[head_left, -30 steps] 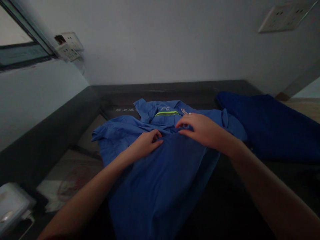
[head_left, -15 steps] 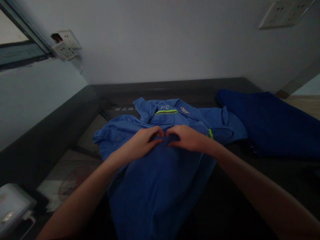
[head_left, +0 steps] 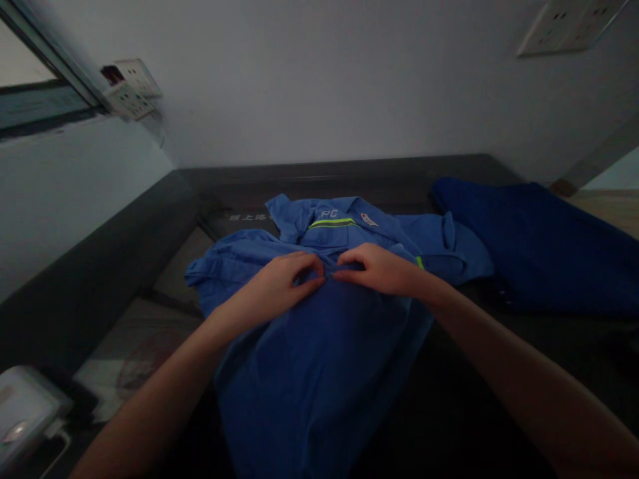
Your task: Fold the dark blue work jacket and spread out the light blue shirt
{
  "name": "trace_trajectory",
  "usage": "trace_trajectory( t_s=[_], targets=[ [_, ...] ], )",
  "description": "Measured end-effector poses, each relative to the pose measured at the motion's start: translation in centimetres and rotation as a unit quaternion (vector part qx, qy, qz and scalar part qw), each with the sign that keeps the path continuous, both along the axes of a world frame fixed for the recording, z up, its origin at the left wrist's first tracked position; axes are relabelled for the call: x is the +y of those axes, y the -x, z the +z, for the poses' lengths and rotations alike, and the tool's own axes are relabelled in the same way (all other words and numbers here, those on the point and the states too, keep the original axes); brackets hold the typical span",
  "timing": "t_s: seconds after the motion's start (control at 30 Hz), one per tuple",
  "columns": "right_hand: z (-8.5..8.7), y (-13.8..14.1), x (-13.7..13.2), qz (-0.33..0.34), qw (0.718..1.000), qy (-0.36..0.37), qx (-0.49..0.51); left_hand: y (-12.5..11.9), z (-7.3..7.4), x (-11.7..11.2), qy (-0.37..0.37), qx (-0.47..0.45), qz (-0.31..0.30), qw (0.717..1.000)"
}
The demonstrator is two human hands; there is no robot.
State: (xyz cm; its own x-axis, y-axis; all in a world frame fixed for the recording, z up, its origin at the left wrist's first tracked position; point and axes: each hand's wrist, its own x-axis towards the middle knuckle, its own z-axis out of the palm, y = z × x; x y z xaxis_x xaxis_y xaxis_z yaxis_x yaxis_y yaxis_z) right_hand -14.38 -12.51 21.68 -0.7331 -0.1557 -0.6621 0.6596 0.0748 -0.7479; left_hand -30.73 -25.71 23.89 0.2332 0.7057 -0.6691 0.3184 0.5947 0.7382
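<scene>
A blue work shirt point(head_left: 319, 359) with a yellow-green stripe near its collar lies spread on a dark table point(head_left: 479, 392). My left hand point(head_left: 277, 286) and my right hand point(head_left: 377, 269) meet at the middle of the shirt, just below the collar. Both hands pinch the fabric there, fingertips almost touching each other. What lies under the fingertips is hidden.
A darker blue garment point(head_left: 539, 246) lies at the right on the table. A white object point(head_left: 22, 409) sits at the lower left corner. Wall sockets point(head_left: 127, 90) hang at the upper left, another socket plate point(head_left: 569, 26) at the upper right. A raised dark ledge point(head_left: 90, 266) borders the left side.
My right hand moved left from the collar's right side to meet my left hand at the shirt's middle; both now pinch the fabric slightly higher than half a second ago.
</scene>
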Motion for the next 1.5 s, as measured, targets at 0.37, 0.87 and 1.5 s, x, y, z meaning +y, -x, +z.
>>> trace_trajectory(
  t_s=[0.37,0.87,1.5],
  targets=[
    [0.6,0.2,-0.1,-0.005,1.000,-0.022,-0.006,-1.1,-0.4,0.0,0.016,0.059,0.039,0.997],
    [0.6,0.2,-0.2,-0.005,1.000,0.000,-0.009,-1.1,-0.7,-0.3,0.065,0.003,0.021,0.998],
    [0.8,0.4,-0.8,-0.022,0.998,-0.048,-0.020,-1.3,-0.6,0.0,0.021,0.044,0.050,0.998]
  ],
)
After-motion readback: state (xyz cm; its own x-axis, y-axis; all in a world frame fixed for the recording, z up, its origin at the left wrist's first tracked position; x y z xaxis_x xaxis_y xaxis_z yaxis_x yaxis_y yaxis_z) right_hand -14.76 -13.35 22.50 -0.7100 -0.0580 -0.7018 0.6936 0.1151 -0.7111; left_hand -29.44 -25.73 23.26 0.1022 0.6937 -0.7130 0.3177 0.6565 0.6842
